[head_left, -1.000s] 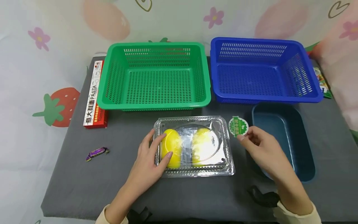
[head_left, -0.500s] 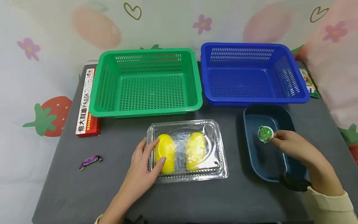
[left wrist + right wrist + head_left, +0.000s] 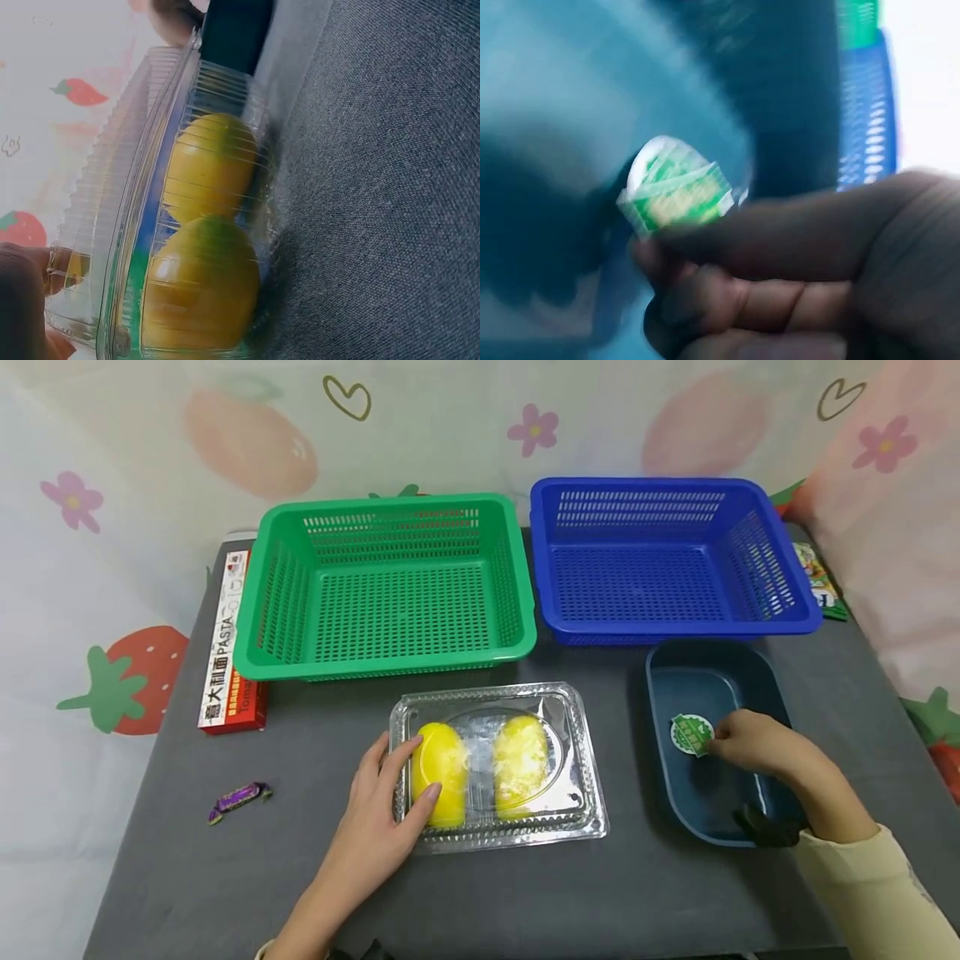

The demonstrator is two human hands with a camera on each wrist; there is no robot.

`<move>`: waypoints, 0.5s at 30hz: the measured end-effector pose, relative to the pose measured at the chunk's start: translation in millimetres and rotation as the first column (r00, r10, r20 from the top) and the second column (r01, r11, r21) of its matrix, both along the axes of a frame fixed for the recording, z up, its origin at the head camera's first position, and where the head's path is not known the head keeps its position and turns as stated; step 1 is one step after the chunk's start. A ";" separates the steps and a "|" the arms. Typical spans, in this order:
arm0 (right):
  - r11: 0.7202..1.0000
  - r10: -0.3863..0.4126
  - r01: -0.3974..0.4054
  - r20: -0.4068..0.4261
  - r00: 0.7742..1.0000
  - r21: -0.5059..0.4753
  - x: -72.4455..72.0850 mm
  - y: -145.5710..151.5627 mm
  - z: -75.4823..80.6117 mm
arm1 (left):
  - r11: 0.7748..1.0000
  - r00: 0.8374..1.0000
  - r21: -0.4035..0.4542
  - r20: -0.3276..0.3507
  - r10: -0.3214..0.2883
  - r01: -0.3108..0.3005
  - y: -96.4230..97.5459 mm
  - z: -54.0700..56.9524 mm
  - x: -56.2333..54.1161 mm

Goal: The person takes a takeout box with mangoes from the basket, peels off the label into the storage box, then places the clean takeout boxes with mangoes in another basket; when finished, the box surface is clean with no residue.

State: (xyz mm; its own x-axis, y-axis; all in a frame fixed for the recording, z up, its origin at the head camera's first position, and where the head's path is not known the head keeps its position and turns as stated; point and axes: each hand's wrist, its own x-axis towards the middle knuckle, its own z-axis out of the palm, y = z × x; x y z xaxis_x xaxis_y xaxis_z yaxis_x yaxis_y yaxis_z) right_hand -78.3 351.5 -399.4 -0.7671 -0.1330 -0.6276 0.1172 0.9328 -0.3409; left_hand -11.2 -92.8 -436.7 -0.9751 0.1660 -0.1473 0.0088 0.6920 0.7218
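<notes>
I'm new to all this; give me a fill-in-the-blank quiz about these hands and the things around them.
1. The person's right hand pinches a flat, round, ____-and-white label.
2. The person's left hand touches a clear plastic lidded box holding exactly ____ rounded yellow fruit-like items.
3. In the head view, the green plastic basket stands to the ____ of the deep-blue plastic basket.
4. The long red-and-white box beside the green basket bears ____ in black capital Latin letters.

Missing words: green; two; left; PASTA.
</notes>
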 end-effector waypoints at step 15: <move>0.983 -0.055 0.055 -0.006 0.998 0.173 -4.1 -7.6 8.8 | 1.000 1.000 0.002 0.007 0.004 -0.004 -0.3 -2.0 0.0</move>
